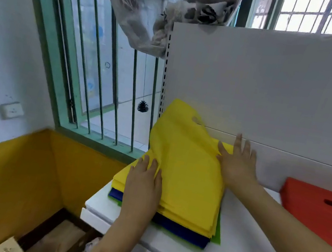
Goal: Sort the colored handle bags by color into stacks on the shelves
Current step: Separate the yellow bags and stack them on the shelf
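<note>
A: Yellow handle bags [188,169] sit as the top layer of a mixed pile on the left end of the white shelf [249,251], far edge riding up against the white back panel [277,90]. Beneath them you have a band of blue bags [182,228], and under that a green bag [218,230] showing along the near and right edges. So: three colours in one pile, not yet sorted.

B: Handling?

A: Judged thin, soft and very light. The top sheet ripples and curls at the back, so expect no stiffness. Likely slick layer on layer; a single bag may drag its neighbours. Take hold at an edge or corner of the yellow layer, or at the die-cut handle hole [195,120] near the far end, and lift the whole yellow set together.

B: Where are your fingers?

A: Your left hand [143,188] lies flat on the near-left part of the yellow top sheet, fingers straight and together, pressing down, gripping nothing. Your right hand [238,163] rests at the far-right edge of the yellow, fingers spread and extended toward the back panel, palm down on the fabric. I cannot tell whether its thumb has tucked under the edge.

B: Surroundings?

A: Red bags [319,208] lie in a separate stack well to the right on the same shelf. Barred window [103,70] stands to the left.
</note>
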`<state>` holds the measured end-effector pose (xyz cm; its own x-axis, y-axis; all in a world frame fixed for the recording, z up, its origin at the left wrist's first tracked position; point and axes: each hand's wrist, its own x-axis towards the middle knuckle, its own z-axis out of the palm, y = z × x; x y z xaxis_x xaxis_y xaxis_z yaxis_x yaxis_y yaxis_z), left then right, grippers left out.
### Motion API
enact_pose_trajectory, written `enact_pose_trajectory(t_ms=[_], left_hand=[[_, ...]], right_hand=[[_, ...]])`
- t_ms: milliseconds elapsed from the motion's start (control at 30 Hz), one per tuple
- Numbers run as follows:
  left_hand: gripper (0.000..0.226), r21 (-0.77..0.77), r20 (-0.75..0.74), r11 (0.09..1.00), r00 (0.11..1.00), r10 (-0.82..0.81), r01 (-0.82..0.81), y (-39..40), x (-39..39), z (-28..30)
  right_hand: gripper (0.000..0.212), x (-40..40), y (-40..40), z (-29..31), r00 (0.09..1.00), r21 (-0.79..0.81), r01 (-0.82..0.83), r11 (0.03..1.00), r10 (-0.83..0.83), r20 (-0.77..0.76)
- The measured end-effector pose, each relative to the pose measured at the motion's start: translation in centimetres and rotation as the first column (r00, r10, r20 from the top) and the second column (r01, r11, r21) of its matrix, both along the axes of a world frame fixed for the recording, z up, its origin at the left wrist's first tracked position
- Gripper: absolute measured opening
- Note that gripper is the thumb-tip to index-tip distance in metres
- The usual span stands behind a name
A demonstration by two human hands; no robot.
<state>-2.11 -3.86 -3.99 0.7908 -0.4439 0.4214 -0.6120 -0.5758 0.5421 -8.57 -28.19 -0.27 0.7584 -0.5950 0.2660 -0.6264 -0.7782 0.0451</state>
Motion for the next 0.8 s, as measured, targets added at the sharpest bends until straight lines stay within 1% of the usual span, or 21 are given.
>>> enact_pose_trajectory(t_ms=[33, 67, 133, 167, 233, 300, 400, 467, 533, 600, 667, 733, 800], left_hand=[[0.046, -0.145, -0.061, 0.988, 0.996, -0.060, 0.051, 0.0, -0.5, 0.4], [0.047, -0.251, -0.107, 0.964, 0.987, -0.117, 0.087, -0.4, -1.2, 0.7], [0.049, -0.366, -0.134, 0.925, 0.978, -0.159, 0.100, -0.9, -2.6, 2.1], [0.048, -0.423, -0.150, 0.898, 0.968, -0.199, 0.119, -1.5, -3.4, 2.8], [0.047, -0.536, -0.201, 0.827, 0.927, -0.317, 0.166, -2.8, -4.8, 3.9], [0.048, -0.641, -0.237, 0.735, 0.853, -0.465, 0.222, -4.4, -6.7, 4.6], [0.047, -0.764, -0.271, 0.587, 0.692, -0.669, 0.268, -7.2, -10.2, 5.0], [0.046, -0.810, -0.280, 0.517, 0.593, -0.755, 0.277, -9.0, -13.3, 5.1], [0.045, -0.820, -0.323, 0.502, 0.503, -0.802, 0.274, -10.9, -16.7, 5.1], [0.043, -0.830, -0.365, 0.477, 0.367, -0.856, 0.288, -12.7, -20.7, 4.9], [0.036, -0.854, -0.376, 0.432, 0.229, -0.898, 0.290, -14.3, -25.3, 4.6], [0.032, -0.871, -0.379, 0.404, 0.140, -0.915, 0.280, -15.9, -30.2, 4.4], [0.040, -0.861, -0.402, 0.414, 0.104, -0.910, 0.296, -17.9, -35.3, 4.0]], right_hand=[[0.051, -0.9, 0.4, 0.7, 0.999, 0.047, -0.009, 0.999, 0.008, 0.032], [0.050, -2.1, 0.6, 1.2, 0.998, 0.122, -0.014, 0.992, 0.007, 0.058], [0.046, -3.5, 0.5, 2.4, 0.984, 0.283, -0.080, 0.956, 0.031, 0.175], [0.043, -4.7, 0.3, 2.9, 0.969, 0.353, -0.091, 0.931, 0.001, 0.246], [0.039, -7.6, -0.1, 3.9, 0.917, 0.461, -0.088, 0.883, -0.108, 0.383], [0.035, -11.4, -0.1, 5.0, 0.849, 0.494, -0.079, 0.866, -0.201, 0.489], [0.031, -18.1, -0.2, 6.4, 0.760, 0.438, -0.014, 0.899, -0.275, 0.589], [0.029, -22.9, -0.4, 6.9, 0.703, 0.423, 0.005, 0.906, -0.304, 0.643], [0.029, -27.9, -1.0, 7.1, 0.628, 0.424, 0.034, 0.905, -0.350, 0.695], [0.035, -33.0, -2.0, 6.8, 0.526, 0.437, 0.070, 0.897, -0.405, 0.747], [0.034, -38.3, -3.5, 6.3, 0.446, 0.441, 0.130, 0.888, -0.450, 0.774], [0.027, -43.8, -5.3, 5.5, 0.389, 0.461, 0.154, 0.874, -0.483, 0.785], [0.026, -49.5, -7.3, 4.7, 0.351, 0.477, 0.179, 0.861, -0.508, 0.786]])
